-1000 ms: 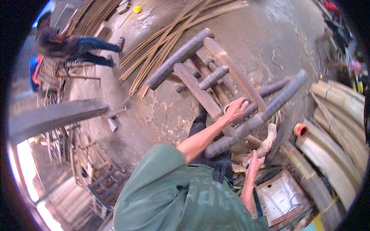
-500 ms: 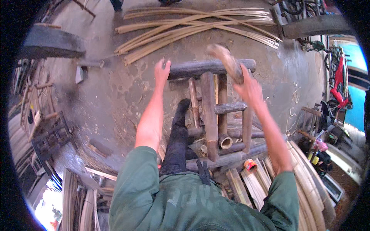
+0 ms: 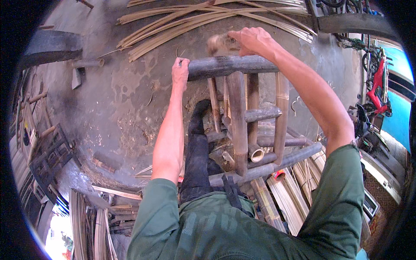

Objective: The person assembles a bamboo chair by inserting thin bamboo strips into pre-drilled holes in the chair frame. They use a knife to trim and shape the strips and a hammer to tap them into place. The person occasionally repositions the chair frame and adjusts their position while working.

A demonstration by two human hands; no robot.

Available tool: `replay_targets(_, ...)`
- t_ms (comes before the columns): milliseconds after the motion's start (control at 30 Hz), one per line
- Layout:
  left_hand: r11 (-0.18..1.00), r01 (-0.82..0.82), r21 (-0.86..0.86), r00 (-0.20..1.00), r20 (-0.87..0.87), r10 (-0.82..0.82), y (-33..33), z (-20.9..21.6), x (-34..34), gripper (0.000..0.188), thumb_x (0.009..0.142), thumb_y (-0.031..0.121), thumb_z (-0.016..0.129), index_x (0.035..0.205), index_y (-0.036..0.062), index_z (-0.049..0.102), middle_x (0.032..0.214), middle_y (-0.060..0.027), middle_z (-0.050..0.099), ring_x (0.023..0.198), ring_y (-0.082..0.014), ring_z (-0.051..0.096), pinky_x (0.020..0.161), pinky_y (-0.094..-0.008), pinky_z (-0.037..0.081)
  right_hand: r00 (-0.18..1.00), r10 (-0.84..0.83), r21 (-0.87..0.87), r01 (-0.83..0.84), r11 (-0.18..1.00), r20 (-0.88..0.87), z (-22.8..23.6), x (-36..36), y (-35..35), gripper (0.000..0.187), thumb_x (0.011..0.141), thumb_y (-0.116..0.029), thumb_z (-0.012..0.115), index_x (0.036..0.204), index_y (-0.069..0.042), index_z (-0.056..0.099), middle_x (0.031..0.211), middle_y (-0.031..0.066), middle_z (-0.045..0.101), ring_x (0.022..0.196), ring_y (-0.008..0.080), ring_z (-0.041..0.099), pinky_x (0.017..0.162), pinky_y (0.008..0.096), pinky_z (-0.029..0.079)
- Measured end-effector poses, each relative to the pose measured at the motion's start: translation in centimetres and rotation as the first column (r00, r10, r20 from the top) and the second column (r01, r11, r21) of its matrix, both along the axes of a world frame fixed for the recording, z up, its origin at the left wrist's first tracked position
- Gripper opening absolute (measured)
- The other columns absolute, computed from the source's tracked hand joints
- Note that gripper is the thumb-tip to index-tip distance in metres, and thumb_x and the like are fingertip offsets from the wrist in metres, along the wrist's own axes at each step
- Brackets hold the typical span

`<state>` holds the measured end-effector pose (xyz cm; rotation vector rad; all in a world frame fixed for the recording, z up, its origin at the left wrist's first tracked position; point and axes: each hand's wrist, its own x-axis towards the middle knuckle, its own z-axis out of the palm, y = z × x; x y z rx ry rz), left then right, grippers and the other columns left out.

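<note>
A frame of dark bamboo poles stands in front of me, with its thick top bamboo pole (image 3: 225, 66) running left to right. My left hand (image 3: 180, 71) is closed round the left end of that pole. My right hand (image 3: 255, 41) grips a short wooden club (image 3: 222, 43), smeared by motion, just beyond the pole's far side. Below the top pole are uprights (image 3: 237, 125), a short crosspiece (image 3: 262, 114) and an open-ended bamboo tube (image 3: 255, 154). A lower bamboo rail (image 3: 277, 165) crosses close to my body.
Long split bamboo strips (image 3: 182, 28) lie crossed on the floor ahead. More bamboo lengths (image 3: 277, 199) lie near my right side, and others (image 3: 89, 225) at the lower left. A dark lattice piece (image 3: 52, 156) stands left; a red bicycle frame (image 3: 378, 84) is at the far right.
My right hand has swung the club leftward and away, from over the pole's right part to beyond its middle. My left hand stays at the pole's left end.
</note>
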<state>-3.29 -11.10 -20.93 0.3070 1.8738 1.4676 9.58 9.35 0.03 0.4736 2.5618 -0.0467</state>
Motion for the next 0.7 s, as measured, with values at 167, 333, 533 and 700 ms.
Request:
replay_targets(167,0.997,0.028,0.066,1.0,-0.008,-0.027,-0.1,0.3,0.5,0.022,0.084,0.024,0.055,0.089,0.0029,0.06,0.08,-0.0048,0.057,0.078,-0.0136,0.048,0.071,-0.0286,0.041,0.998,-0.038,-0.075,0.042,0.996,0.058,-0.8,3.3,1.7,0.056,0.068,-0.024,0.073,0.119,-0.015,0.054,0.089,0.0133,0.068,0.085,0.0323,0.067,0.069,0.0444,0.054)
replay_targets(333,0.998,0.045,0.042,0.999,0.019,-0.046,-0.1,0.6,0.5,0.023,0.085,0.024,0.055,0.088,0.0022,0.059,0.08,-0.0037,0.055,0.077,-0.0134,0.046,0.072,-0.0285,0.04,0.997,-0.045,0.191,0.032,0.981,0.062,2.1,8.5,8.3,0.059,0.07,-0.026,0.074,0.123,-0.016,0.05,0.088,0.0109,0.068,0.084,0.0319,0.066,0.069,0.0438,0.054)
replay_targets(533,0.998,0.064,0.008,0.997,-0.043,-0.063,0.1,0.5,0.4,0.023,0.086,0.024,0.052,0.088,0.0015,0.058,0.083,-0.0057,0.057,0.079,-0.0145,0.048,0.075,-0.0289,0.04,0.948,-0.093,0.211,0.029,0.977,0.303,1.5,17.3,10.8,0.047,0.069,-0.013,0.067,0.113,-0.012,0.051,0.077,0.0145,0.066,0.074,0.0341,0.066,0.059,0.0437,0.052)
replay_targets(700,0.996,0.087,0.028,0.996,-0.026,-0.086,-0.2,0.7,0.2,0.024,0.087,0.025,0.051,0.09,0.0017,0.058,0.086,-0.0074,0.059,0.083,-0.0162,0.051,0.079,-0.0292,0.041,0.934,-0.325,0.305,0.27,0.913,0.146,0.2,18.3,9.8,0.028,0.072,-0.018,0.071,0.099,-0.012,0.064,0.091,0.0124,0.069,0.08,0.0302,0.068,0.067,0.0424,0.055)
